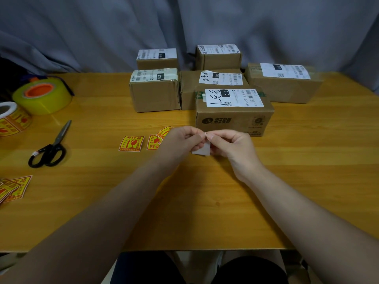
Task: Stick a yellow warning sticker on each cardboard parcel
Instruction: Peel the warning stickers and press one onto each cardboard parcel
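Across the tabletop (205, 201), six cardboard parcels (155, 95) cluster toward the far edge, none showing a yellow label yet. Just in front of the nearest parcel (233, 119), the left grip (180, 140) and right grip (231, 144) both pinch one warning sticker (202, 150), white backing towards the camera, probably to peel it; spare stickers (131, 143) lie to the left

Left hand (180, 141), right hand (231, 144) meet, fingertips pinched together; forearms converging.
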### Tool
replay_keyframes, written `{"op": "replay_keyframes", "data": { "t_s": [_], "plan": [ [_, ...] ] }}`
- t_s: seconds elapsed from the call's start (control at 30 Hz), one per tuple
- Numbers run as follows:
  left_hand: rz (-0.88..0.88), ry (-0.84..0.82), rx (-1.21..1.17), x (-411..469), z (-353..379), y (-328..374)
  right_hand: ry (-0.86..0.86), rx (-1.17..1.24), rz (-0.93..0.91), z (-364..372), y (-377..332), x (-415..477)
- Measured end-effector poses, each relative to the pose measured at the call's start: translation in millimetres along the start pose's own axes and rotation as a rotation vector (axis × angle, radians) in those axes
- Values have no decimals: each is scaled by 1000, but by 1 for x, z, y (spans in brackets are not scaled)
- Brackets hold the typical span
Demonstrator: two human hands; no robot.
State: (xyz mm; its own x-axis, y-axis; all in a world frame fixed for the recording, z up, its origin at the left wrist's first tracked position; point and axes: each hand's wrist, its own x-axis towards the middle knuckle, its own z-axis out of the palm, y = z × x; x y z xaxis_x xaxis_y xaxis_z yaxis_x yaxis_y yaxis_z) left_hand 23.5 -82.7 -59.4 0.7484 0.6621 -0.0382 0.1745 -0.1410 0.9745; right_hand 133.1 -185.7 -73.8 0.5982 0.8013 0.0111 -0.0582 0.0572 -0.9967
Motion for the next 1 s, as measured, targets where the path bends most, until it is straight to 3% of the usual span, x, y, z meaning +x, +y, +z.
{"op": "replay_keyframes", "data": {
  "t_s": [0.37,0.53,0.63,0.77,0.9,1.0],
  "plan": [
    [71,17,185,-4,2,2,23,-21,39,1,-4,-1],
    [-26,52,24,-3,3,1,86,-16,25,-2,-10,0],
    [-84,89,-93,-3,2,1,30,1,-29,-6,-11,1],
    [-119,132,-142,-5,-3,5,-112,-276,-184,-11,-15,3],
    [-205,70,-120,-3,-8,16,-221,-587,-390,-16,-17,7],
    [-315,59,-153,-2,-13,25,-191,-759,-604,-16,-15,10]
  ]
}}
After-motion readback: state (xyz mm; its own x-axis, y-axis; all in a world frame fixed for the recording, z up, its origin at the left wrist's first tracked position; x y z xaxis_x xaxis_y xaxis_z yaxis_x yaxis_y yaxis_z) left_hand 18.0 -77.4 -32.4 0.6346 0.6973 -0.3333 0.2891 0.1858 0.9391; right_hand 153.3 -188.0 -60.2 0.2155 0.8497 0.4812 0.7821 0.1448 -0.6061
